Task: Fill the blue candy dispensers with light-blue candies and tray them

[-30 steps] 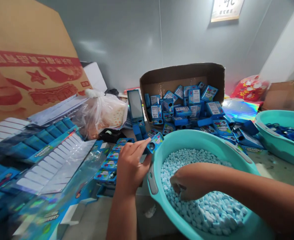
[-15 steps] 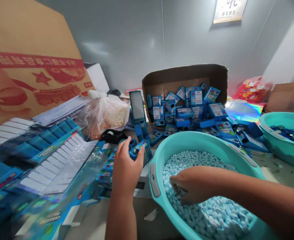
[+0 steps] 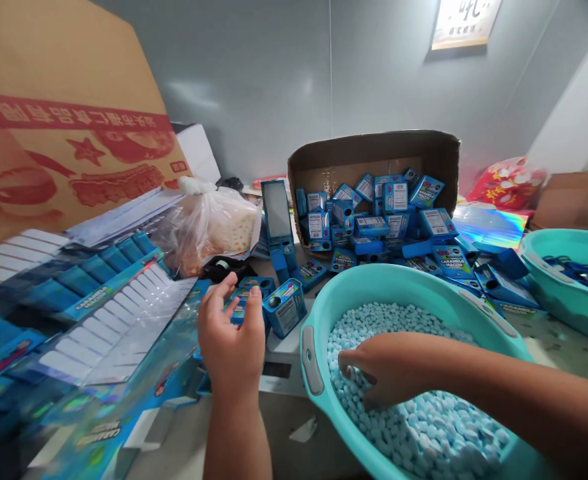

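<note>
My left hand [image 3: 231, 343] is raised with thumb and fingers apart, nothing held in it. Just behind and right of it, an upright blue candy box [image 3: 285, 308] stands on a white scale [image 3: 281, 387] with a dark display. More blue boxes show behind the fingers; whether they touch the hand I cannot tell. My right hand [image 3: 381, 370] reaches into a turquoise basin [image 3: 319, 413] of pale-blue candies [image 3: 439, 427]. Its fingers curl into the candies, with the tips partly buried.
A tipped cardboard carton [image 3: 374, 143] spills blue boxes behind the basin. A second turquoise basin [image 3: 569, 293] holds blue wrapped items at right. Display trays [image 3: 119, 327], a plastic bag [image 3: 219, 220] and a large printed carton [image 3: 74, 80] crowd the left.
My left hand has moved left and slightly down, away from the upright box on the scale, so the box shows fully. My right hand stays in the candies. The view shifts slightly.
</note>
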`<state>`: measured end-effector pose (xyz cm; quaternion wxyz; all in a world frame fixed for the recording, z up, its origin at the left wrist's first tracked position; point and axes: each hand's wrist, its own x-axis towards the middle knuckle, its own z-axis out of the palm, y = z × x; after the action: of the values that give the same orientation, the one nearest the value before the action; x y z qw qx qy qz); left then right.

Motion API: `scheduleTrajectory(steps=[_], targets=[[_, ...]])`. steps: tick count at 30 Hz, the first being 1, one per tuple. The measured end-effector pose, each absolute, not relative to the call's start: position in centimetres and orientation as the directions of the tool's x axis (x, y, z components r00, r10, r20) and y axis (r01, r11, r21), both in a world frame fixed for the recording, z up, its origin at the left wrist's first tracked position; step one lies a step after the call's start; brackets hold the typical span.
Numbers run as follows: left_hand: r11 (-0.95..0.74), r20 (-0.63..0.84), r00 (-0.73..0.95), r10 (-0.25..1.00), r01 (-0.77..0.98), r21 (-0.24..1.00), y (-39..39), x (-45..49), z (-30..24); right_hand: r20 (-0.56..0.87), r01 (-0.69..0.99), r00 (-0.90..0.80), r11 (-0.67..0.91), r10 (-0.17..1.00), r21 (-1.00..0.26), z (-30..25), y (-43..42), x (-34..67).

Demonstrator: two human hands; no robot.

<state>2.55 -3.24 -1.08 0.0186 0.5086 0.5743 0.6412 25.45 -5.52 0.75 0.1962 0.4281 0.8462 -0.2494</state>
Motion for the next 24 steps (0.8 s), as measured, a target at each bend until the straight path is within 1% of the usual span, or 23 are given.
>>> scheduleTrajectory(steps=[4,10,12,13,15,17,19,21,23,24], targets=[[-0.359,0.678,-0.454,0.579,0.604,0.711,-3.4,2.6,-1.0,-0.544,0.819,-0.561,0.512,0.624,-0.258,0.4,-5.4,25.6],[-0.357,0.654,-0.529,0.54,0.559,0.748,-3.4,2.4,-1.1,-0.534,0.812,-0.575,0.516,0.62,-0.275,0.1,-5.3,25.8],[-0.353,0.674,-0.519,0.526,0.588,0.728,-3.4,2.3,-1.0,-0.532,0.815,-0.57,0.512,0.626,-0.271,0.0,-5.3,25.9],[-0.346,0.708,-0.481,0.517,0.64,0.686,-3.4,2.2,-0.8,-0.529,0.816,-0.569,0.511,0.63,-0.269,0.0,-5.3,25.9],[-0.316,0.788,-0.336,0.516,0.781,0.539,-3.2,2.2,-0.8,-0.516,0.813,-0.574,0.517,0.636,-0.266,-0.1,-5.2,25.9],[-0.247,0.803,-0.194,0.563,0.888,0.388,-3.0,2.2,-1.1,-0.505,0.808,-0.58,0.529,0.639,-0.258,-0.1,-5.1,25.9],[-0.127,0.72,-0.16,0.675,0.936,0.328,-2.7,2.2,-1.9,-0.506,0.807,-0.579,0.536,0.639,-0.248,0.0,-5.1,26.0],[0.007,0.576,-0.189,0.795,0.953,0.303,-2.4,2.3,-2.6,-0.504,0.806,-0.582,0.538,0.639,-0.248,0.0,-5.1,26.0],[0.076,0.444,-0.198,0.874,0.958,0.277,-2.3,2.5,-3.1,-0.493,0.803,-0.588,0.537,0.642,-0.258,-0.2,-5.1,26.1],[0.082,0.408,-0.193,0.893,0.958,0.274,-2.2,2.6,-3.2,-0.488,0.801,-0.592,0.538,0.642,-0.264,-0.2,-5.1,26.2]])
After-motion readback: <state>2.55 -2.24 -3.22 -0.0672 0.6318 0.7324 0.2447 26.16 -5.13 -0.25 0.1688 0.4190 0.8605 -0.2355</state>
